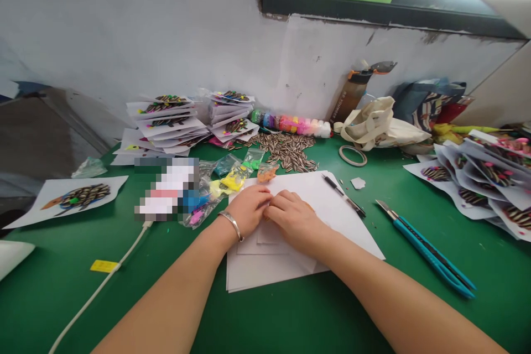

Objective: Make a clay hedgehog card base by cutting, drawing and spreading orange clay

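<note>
My left hand (248, 211), with a silver bangle at the wrist, and my right hand (295, 220) meet over a stack of white paper (348, 238). The fingers of both are bent and pressed close together. Whatever they pinch is hidden, though a trace of orange shows by the fingertips. Smaller white sheets (265, 248) lie under my hands. Just beyond the fingertips is a small bag of orange clay (267, 173). A black pen (343, 194) rests on the paper to the right.
Bags of coloured clay (232, 178) and a phone-like blurred thing with a white cable (135, 244) lie left. Sunflower seeds (290, 150) are heaped behind. A blue utility knife (427, 249), blade out, a tape roll (352, 156) and seed-picture cards (477, 171) are right.
</note>
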Demonstrator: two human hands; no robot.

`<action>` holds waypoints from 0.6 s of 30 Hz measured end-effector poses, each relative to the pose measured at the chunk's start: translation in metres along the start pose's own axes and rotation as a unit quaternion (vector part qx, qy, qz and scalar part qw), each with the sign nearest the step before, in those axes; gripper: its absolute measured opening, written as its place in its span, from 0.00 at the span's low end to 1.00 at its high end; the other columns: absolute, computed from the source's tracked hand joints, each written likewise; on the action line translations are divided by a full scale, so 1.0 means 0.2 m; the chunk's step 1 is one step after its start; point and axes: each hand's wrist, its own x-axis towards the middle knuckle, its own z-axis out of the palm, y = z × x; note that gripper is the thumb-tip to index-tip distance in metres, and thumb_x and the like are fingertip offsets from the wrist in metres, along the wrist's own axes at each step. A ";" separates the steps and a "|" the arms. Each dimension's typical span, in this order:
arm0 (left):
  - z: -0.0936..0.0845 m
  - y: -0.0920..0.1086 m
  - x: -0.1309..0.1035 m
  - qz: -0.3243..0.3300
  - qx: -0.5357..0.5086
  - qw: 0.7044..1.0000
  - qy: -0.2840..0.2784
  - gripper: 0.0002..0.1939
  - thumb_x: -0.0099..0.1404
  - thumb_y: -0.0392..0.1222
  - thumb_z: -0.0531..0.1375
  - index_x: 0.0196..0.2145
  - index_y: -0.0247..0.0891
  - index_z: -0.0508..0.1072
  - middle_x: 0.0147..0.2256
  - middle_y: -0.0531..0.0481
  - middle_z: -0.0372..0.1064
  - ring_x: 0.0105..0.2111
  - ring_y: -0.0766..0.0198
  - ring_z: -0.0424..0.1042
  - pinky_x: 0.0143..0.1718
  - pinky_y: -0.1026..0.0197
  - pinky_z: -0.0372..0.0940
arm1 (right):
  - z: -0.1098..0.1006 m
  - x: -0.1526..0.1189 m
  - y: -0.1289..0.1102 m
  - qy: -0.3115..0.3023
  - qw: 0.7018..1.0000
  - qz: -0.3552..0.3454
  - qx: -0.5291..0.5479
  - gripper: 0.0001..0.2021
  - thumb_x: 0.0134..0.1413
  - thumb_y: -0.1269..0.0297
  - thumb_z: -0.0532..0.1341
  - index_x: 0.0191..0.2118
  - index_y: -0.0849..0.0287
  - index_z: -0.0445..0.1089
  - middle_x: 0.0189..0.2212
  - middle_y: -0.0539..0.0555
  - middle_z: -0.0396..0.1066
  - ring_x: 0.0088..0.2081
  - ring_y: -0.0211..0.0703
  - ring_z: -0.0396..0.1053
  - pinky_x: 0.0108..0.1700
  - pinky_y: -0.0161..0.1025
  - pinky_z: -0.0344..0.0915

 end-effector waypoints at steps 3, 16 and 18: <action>0.00 0.00 0.00 0.002 -0.008 1.000 0.002 0.12 0.61 0.32 0.52 0.34 0.39 0.76 0.41 0.47 0.71 0.45 0.59 0.68 0.51 0.56 0.62 | 0.00 0.00 0.01 -0.001 1.000 -0.003 0.004 0.09 0.61 0.73 0.52 0.36 0.58 0.68 0.35 0.56 0.67 0.39 0.44 0.56 0.41 0.41 0.55; 0.00 0.00 0.00 0.008 -0.014 1.000 0.000 0.12 0.61 0.31 0.53 0.36 0.37 0.75 0.42 0.46 0.71 0.43 0.59 0.68 0.49 0.57 0.63 | -0.01 -0.01 0.01 -0.012 1.000 -0.005 0.002 0.09 0.62 0.73 0.50 0.35 0.59 0.67 0.36 0.55 0.66 0.39 0.44 0.56 0.42 0.41 0.56; 0.00 0.00 0.00 0.010 -0.016 1.000 -0.001 0.11 0.61 0.32 0.53 0.35 0.37 0.76 0.41 0.46 0.71 0.43 0.59 0.69 0.49 0.57 0.63 | -0.01 -0.01 0.01 -0.011 1.000 -0.007 0.006 0.09 0.61 0.73 0.50 0.36 0.58 0.68 0.37 0.55 0.66 0.39 0.44 0.56 0.42 0.41 0.56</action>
